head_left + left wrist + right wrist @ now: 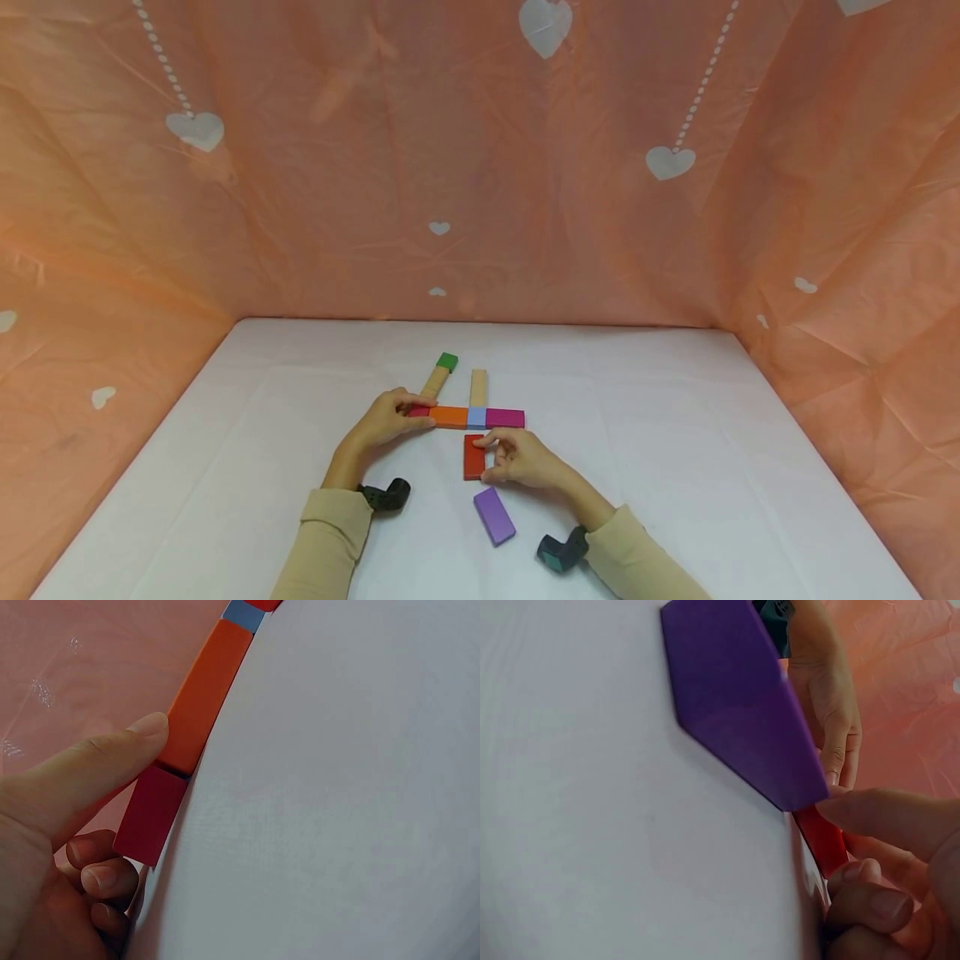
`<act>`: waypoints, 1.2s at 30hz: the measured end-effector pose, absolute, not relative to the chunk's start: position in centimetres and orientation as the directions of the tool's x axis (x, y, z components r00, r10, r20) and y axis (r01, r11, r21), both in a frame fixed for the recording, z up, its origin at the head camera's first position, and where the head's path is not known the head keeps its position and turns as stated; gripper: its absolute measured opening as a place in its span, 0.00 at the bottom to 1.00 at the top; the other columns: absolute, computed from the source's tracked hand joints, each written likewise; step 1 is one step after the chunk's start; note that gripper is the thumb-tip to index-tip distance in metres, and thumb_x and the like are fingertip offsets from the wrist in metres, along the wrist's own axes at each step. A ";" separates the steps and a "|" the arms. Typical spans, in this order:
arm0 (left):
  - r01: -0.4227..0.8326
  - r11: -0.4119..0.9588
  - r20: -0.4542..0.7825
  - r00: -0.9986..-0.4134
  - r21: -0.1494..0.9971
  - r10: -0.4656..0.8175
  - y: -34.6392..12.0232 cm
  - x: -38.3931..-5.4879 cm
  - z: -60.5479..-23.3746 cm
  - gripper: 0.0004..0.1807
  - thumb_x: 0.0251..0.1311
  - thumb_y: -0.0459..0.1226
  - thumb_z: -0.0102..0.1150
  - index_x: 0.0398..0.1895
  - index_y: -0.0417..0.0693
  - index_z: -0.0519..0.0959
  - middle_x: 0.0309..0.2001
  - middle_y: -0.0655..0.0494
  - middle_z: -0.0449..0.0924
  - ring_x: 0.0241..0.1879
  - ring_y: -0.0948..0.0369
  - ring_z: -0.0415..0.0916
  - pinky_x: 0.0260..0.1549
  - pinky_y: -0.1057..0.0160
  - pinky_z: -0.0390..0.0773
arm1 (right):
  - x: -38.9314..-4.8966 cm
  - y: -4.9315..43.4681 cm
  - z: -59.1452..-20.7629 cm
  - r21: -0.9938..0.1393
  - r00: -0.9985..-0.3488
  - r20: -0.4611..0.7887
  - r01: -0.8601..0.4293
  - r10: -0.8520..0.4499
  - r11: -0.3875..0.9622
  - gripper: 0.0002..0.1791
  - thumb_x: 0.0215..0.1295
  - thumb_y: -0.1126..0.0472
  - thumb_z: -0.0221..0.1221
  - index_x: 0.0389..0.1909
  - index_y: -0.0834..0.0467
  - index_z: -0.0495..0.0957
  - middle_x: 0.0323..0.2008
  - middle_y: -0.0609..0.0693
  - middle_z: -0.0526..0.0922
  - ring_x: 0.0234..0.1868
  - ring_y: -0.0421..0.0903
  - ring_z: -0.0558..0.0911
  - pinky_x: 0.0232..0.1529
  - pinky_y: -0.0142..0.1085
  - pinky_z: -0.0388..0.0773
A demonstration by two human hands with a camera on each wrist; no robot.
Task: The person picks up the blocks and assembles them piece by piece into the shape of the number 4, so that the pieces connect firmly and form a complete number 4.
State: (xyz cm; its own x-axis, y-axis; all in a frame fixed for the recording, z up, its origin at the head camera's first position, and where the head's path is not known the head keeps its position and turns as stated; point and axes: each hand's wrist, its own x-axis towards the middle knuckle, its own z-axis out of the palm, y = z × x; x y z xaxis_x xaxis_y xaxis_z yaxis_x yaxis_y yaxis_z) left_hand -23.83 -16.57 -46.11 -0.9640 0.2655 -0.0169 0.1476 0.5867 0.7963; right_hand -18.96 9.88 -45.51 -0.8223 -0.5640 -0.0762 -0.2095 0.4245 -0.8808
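Note:
My left hand [384, 419] is at the left end of a flat row of blocks, pinching the orange block [450, 417] near its left end. A crimson block [150, 814] continues the row beneath that hand, with curled fingers beside it in the left wrist view. To the right of the orange one lie a light blue block [477, 417] and a magenta block [506, 418]. Just below the row, my right hand [527, 458] holds a red block [473, 458], index finger at its far end and thumb at its near corner. The purple block [727, 697] partly hides it in the right wrist view.
Two natural wood blocks [478, 387] extend away from the row's far side, the left one slanted with a green block [447, 362] at its tip. The purple block lies tilted on the white table [637, 417], nearer me. Orange cloth [480, 167] hangs around the table.

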 end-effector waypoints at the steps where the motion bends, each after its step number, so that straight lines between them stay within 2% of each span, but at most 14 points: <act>1: 0.145 0.585 -0.018 -0.964 0.798 0.264 -16.6 -23.8 -46.1 0.18 0.53 0.39 0.70 0.47 0.43 0.84 0.37 0.45 0.76 0.38 0.58 0.65 0.38 0.64 0.64 | -19.0 9.9 -45.5 -0.882 -0.822 -0.072 -0.212 -0.566 0.422 0.22 0.53 0.66 0.68 0.51 0.66 0.78 0.19 0.45 0.67 0.21 0.34 0.66 0.27 0.25 0.63; 15: 0.144 0.581 -0.019 -0.964 0.801 0.265 -16.5 -23.8 -46.1 0.18 0.53 0.39 0.70 0.47 0.43 0.84 0.37 0.46 0.75 0.39 0.58 0.65 0.37 0.64 0.63 | -19.1 10.0 -45.8 -0.886 -0.824 -0.066 -0.211 -0.563 0.413 0.23 0.52 0.66 0.68 0.51 0.66 0.78 0.18 0.44 0.65 0.21 0.34 0.65 0.26 0.25 0.62; 24: 0.173 0.578 0.005 -0.960 0.797 0.280 -16.5 -23.8 -46.1 0.18 0.52 0.38 0.70 0.47 0.42 0.84 0.37 0.45 0.77 0.38 0.59 0.64 0.36 0.66 0.63 | -19.2 10.0 -45.8 -0.887 -0.821 -0.060 -0.216 -0.567 0.408 0.23 0.52 0.66 0.68 0.51 0.67 0.78 0.20 0.46 0.70 0.21 0.33 0.66 0.25 0.24 0.63; 31: 0.182 0.584 0.008 -0.958 0.791 0.288 -16.6 -23.9 -46.2 0.18 0.53 0.38 0.69 0.48 0.42 0.84 0.39 0.44 0.78 0.39 0.59 0.65 0.38 0.66 0.64 | -19.3 10.1 -45.9 -0.888 -0.822 -0.048 -0.225 -0.568 0.400 0.23 0.53 0.66 0.67 0.52 0.67 0.77 0.20 0.47 0.71 0.21 0.33 0.67 0.24 0.24 0.63; 36: 0.190 0.577 0.017 -0.956 0.794 0.292 -16.6 -23.9 -46.1 0.18 0.52 0.39 0.70 0.47 0.42 0.84 0.37 0.45 0.77 0.37 0.59 0.64 0.35 0.67 0.62 | -19.4 10.1 -46.1 -0.892 -0.823 -0.048 -0.220 -0.566 0.394 0.24 0.53 0.66 0.67 0.53 0.67 0.77 0.19 0.46 0.70 0.21 0.33 0.66 0.24 0.24 0.63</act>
State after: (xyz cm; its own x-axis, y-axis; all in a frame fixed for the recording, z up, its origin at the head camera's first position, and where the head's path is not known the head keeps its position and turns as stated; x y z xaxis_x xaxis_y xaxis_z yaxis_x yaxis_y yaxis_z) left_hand -23.87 -16.63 -46.14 -0.9562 0.2921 0.0169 0.1902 0.5769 0.7944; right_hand -19.40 10.10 -46.06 -0.8231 -0.5658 -0.0475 -0.2195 0.3943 -0.8924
